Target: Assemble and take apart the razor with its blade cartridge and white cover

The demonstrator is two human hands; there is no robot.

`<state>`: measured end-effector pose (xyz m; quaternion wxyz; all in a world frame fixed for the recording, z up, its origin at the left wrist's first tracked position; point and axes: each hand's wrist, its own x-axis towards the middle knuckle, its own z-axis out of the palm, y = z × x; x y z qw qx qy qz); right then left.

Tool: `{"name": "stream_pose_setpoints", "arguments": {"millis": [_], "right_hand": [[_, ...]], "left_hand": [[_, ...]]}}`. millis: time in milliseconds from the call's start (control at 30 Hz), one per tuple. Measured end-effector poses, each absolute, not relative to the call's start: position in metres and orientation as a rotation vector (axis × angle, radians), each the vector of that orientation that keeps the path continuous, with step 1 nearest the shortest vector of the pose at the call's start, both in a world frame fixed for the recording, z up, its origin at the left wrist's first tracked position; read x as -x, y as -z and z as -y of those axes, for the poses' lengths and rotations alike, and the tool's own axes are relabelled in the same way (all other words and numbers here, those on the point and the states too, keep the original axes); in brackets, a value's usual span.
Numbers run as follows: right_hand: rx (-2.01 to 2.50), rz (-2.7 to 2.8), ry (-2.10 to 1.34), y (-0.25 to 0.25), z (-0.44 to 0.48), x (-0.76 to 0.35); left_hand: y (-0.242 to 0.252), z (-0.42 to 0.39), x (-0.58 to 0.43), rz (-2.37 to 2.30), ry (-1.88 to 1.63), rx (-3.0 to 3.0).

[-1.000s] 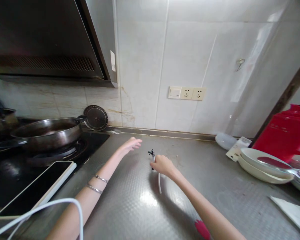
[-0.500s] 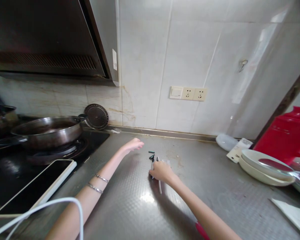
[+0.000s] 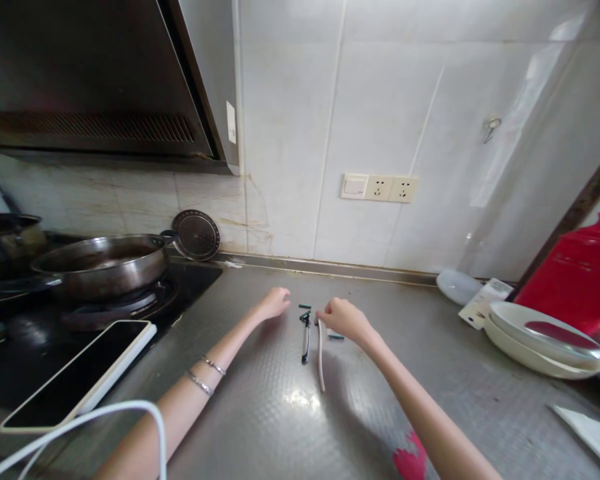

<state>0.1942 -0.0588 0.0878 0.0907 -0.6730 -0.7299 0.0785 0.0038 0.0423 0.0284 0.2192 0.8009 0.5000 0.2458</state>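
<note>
On the steel counter (image 3: 260, 413) lie a dark slim razor-like tool (image 3: 305, 340) and a white stick (image 3: 321, 357), side by side. A small dark piece (image 3: 305, 307) sits just beyond the tool, another small green piece (image 3: 336, 337) lies to the right. My right hand (image 3: 344, 317) hovers over the top end of the white stick, fingers curled in a pinch; what it holds is hidden. My left hand (image 3: 275, 303) rests on the counter left of the tool, fingers loosely curled, holding nothing that I can see. Two thin bracelets (image 3: 205, 373) circle my left forearm.
A gas stove (image 3: 70, 313) at left carries a steel pan (image 3: 100, 263); a tablet (image 3: 80, 373) with a white cable (image 3: 80, 420) lies at its front. White plates (image 3: 530, 333), a red container (image 3: 575, 273) and a small box (image 3: 483, 301) stand at right. Wall sockets (image 3: 380, 189) above.
My right hand has let go of the dark tool, which now lies flat on the counter, and moved right and back over the white stick. My left hand has curled slightly.
</note>
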Motion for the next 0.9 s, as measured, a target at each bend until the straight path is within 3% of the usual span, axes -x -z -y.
{"name": "stream_pose_setpoints", "arguments": {"millis": [900], "right_hand": [[1.940, 1.925, -0.215, -0.089, 0.035, -0.233]], "left_hand": [[0.013, -0.061, -0.026, -1.182, -0.759, -2.773]]}}
